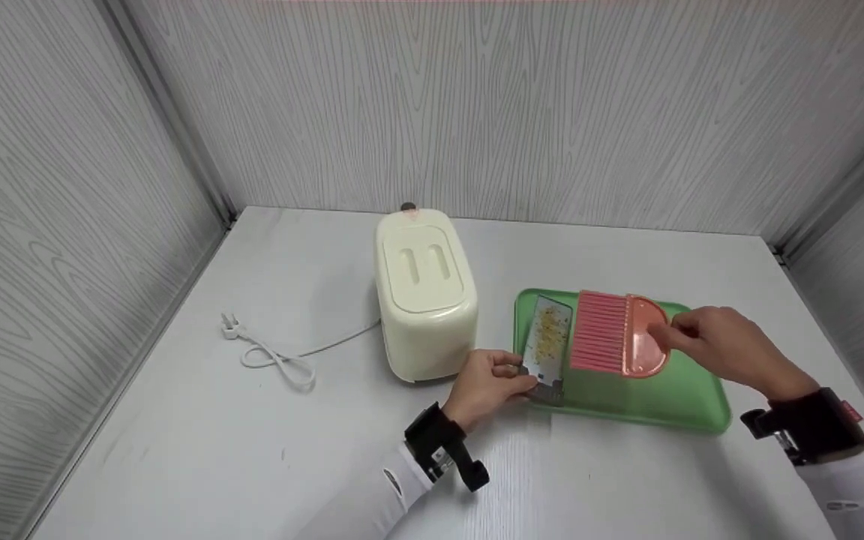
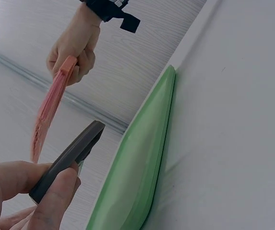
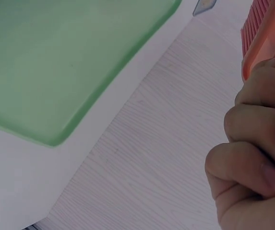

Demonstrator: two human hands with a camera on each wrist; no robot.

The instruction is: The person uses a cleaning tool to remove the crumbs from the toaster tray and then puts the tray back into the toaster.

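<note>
My left hand pinches the dark end of a flat crumb tray between thumb and fingers. Yellow-brown crumbs lie scattered over its pale surface. In the left wrist view, this crumb tray is held above the table, seen edge-on. The right hand grips the orange handle of a pink-bristled brush, its bristles pointing left toward the crumb tray. Below both sits a green tray, its left part overlapped by the crumb tray in the head view. The right wrist view shows curled fingers on the brush handle.
A cream toaster with two oblong recesses in its top stands left of the green tray. Its white cord runs left across the table to a plug. Wood-grain panels enclose the white table at the back and sides.
</note>
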